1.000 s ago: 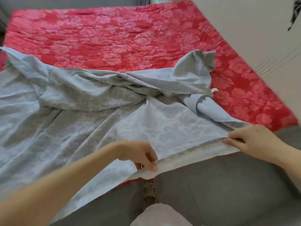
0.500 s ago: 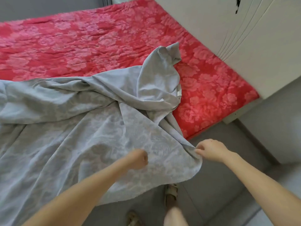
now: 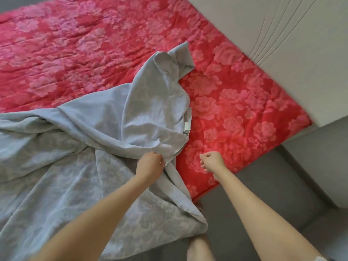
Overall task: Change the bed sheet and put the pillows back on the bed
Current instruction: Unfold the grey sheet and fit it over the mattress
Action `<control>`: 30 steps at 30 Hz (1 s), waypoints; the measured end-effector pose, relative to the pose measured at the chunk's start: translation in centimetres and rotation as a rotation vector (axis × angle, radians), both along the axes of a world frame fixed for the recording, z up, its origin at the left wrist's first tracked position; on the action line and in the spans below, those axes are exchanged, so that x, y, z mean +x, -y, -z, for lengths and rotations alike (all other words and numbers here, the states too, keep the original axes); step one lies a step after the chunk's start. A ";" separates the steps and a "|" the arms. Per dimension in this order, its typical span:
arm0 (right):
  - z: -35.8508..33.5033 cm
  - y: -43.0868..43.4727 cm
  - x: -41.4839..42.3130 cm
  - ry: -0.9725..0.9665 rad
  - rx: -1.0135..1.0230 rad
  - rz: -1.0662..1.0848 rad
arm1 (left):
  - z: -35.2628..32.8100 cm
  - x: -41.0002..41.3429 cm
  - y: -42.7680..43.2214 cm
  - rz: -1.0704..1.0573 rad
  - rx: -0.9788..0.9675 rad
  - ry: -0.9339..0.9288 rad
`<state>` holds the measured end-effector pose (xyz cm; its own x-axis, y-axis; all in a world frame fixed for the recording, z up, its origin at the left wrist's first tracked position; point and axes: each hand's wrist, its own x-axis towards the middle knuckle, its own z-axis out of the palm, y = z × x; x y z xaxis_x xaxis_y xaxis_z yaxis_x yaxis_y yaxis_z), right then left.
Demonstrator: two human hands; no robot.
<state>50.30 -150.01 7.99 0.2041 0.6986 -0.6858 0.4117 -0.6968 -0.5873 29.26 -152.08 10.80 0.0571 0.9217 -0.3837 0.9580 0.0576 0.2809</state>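
Left hand [image 3: 150, 162] grips a fold of the sheet [image 3: 75, 176], fingers curled into it. Right hand [image 3: 211, 162] hangs curled, holding nothing, above the mattress [image 3: 75, 53] (red, flowered). The sheet lies crumpled across the mattress's near half, its corner trailing toward the floor [image 3: 282, 185]. A white label [image 3: 187, 127] shows at its edge.

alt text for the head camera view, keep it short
A person's left hand grips a crumpled pale blue sheet lying half across a red flowered bed cover. The right hand, curled and empty, hovers over the cover nearby.
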 end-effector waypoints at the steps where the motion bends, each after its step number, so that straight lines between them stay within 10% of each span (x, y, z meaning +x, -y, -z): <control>1: 1.2 -1.5 0.4 -0.014 -0.022 0.018 | 1.1 1.1 -1.9 -0.012 0.005 -0.004; 20: 17.0 -14.5 -1.8 -0.070 -0.061 -0.036 | 15.5 7.7 -15.3 -0.278 -0.070 0.198; 30: 9.2 -12.8 3.2 0.622 -0.035 -0.193 | 5.2 -4.4 -21.4 -0.681 0.139 0.475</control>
